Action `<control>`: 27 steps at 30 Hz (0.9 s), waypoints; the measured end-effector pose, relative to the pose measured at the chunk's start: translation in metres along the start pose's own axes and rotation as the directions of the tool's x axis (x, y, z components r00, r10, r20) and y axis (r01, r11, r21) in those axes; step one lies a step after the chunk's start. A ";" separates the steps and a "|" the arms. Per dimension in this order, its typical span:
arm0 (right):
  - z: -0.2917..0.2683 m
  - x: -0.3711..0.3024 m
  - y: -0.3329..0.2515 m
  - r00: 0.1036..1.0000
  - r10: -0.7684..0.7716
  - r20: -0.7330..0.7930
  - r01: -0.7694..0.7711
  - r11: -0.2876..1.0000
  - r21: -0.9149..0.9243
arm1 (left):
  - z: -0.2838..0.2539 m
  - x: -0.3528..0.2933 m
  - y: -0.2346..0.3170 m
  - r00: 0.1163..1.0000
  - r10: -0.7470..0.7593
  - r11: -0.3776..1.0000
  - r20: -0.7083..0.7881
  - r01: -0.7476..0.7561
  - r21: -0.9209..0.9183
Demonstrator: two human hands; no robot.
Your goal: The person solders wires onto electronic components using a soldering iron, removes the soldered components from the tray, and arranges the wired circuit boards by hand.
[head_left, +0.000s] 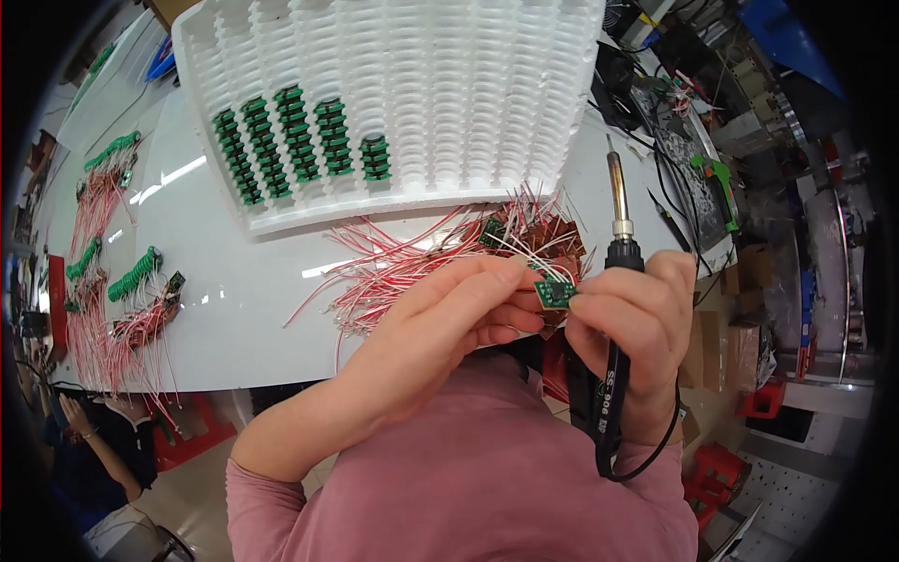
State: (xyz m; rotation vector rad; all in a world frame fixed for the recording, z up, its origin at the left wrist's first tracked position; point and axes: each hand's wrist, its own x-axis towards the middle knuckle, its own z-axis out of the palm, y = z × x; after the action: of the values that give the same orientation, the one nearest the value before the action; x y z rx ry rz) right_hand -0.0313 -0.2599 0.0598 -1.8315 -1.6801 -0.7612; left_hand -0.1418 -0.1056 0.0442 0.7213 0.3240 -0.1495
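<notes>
Both hands meet just in front of the white foam tray (468, 112). My left hand (440, 314) pinches a small green circuit board (554, 294) between its thumb and fingers. Pale wires run from around the board toward the pile behind it. My right hand (641, 314) grips a soldering iron (618, 201) with a black handle, its metal tip pointing up and away from the board. The right thumb and fingertip touch the board's right edge. Behind the hands lies a heap of red and white wires (403, 258) with brown-backed boards (552, 239).
Several columns of green parts (295, 136) stand in the tray's left slots. On the left of the white table lie bundles of green parts with wires (136, 276). A green tool (719, 192) and black cables are at right. Another person's arm (103, 454) shows lower left.
</notes>
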 end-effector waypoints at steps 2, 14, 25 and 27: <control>0.002 -0.003 -0.003 0.999 -0.038 0.014 0.038 0.999 -0.004 | -0.003 0.001 0.000 0.995 -0.100 0.994 -0.021 0.101 0.049; 0.014 0.003 -0.019 0.988 -0.133 0.078 0.133 0.991 0.009 | -0.016 -0.002 0.008 0.984 0.136 0.953 -0.115 -0.098 0.288; 0.017 0.010 -0.032 0.980 -0.192 0.055 0.190 0.981 0.048 | -0.022 -0.008 -0.005 0.835 0.549 0.600 0.050 -0.435 0.672; 0.016 0.008 -0.034 0.980 -0.195 0.046 0.193 0.980 0.048 | -0.018 -0.013 -0.004 0.799 0.595 0.537 0.087 -0.476 0.697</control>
State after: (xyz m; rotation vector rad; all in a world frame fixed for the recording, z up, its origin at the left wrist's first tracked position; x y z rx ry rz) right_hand -0.0640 -0.2403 0.0549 -1.6876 -1.9137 -0.7569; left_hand -0.1596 -0.0966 0.0333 1.5741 0.1726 0.4223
